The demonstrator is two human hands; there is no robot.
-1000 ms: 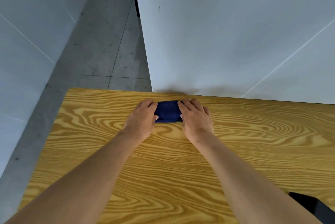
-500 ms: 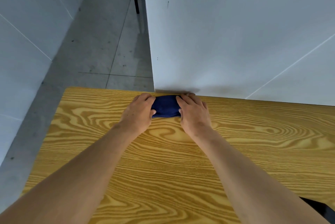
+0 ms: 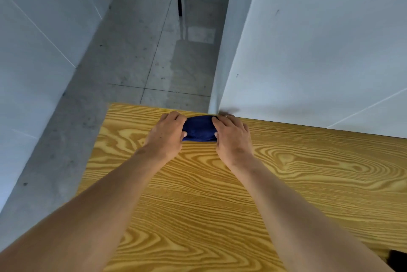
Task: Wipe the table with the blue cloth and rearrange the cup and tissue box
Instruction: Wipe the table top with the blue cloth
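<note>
A folded dark blue cloth (image 3: pixel 199 129) lies on the wooden table (image 3: pixel 253 194) close to its far edge. My left hand (image 3: pixel 166 137) grips the cloth's left end and my right hand (image 3: pixel 233 137) grips its right end, thumbs in front and fingers curled over the back. Both forearms stretch out across the tabletop. The cup and the tissue box are out of view.
A white partition wall (image 3: pixel 319 51) stands right behind the table's far edge on the right. Grey concrete floor (image 3: pixel 132 62) lies beyond the table's left and far edges. A dark object (image 3: pixel 397 263) shows at the bottom right corner.
Both hands have slid the cloth away from me, up to the table's far edge. The camera has tilted up and shifted left, showing more floor.
</note>
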